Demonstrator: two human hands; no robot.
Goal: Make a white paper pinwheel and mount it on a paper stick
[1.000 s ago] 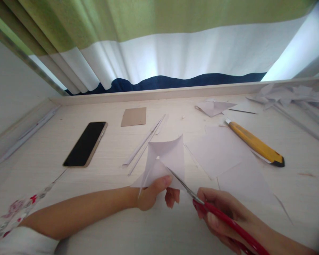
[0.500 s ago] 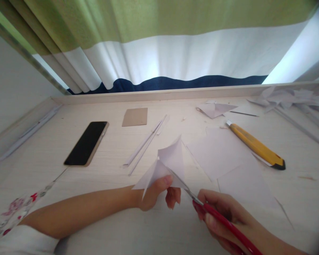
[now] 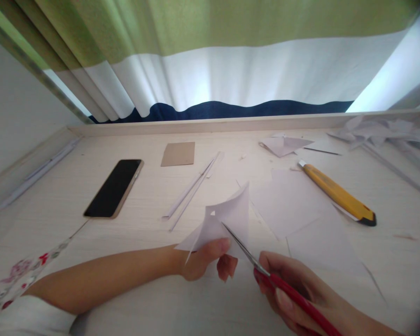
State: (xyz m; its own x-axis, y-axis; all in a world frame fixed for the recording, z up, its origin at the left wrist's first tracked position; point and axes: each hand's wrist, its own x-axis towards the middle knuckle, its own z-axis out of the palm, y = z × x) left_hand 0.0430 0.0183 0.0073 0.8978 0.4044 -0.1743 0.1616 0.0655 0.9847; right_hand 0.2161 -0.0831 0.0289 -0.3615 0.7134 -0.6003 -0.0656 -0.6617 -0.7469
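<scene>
A piece of white paper point(image 3: 227, 217) with slit, pointed corners and a small hole is pinched in my left hand point(image 3: 213, 254), thumb on top and fingers curled beneath. My right hand point(image 3: 294, 289) grips the red handles of a pair of scissors point(image 3: 266, 273). The metal blades look nearly closed and reach over the paper, their tips close to its middle. Whether they touch the paper I cannot tell. Flat white paper sheets point(image 3: 294, 200) lie on the table just beyond my right hand.
A yellow utility knife point(image 3: 336, 191) rests on the sheets at right. Behind it are a folded paper pinwheel shape point(image 3: 283, 144) and a heap of paper pieces with sticks point(image 3: 385, 133). Rolled paper strips point(image 3: 192, 189), a brown card point(image 3: 178, 154) and a phone point(image 3: 114, 189) lie left of centre.
The paper in my left hand has turned slightly, its upper corner shifting right and its hole showing more. The scissor blades now lie over the paper, and my right hand has barely moved.
</scene>
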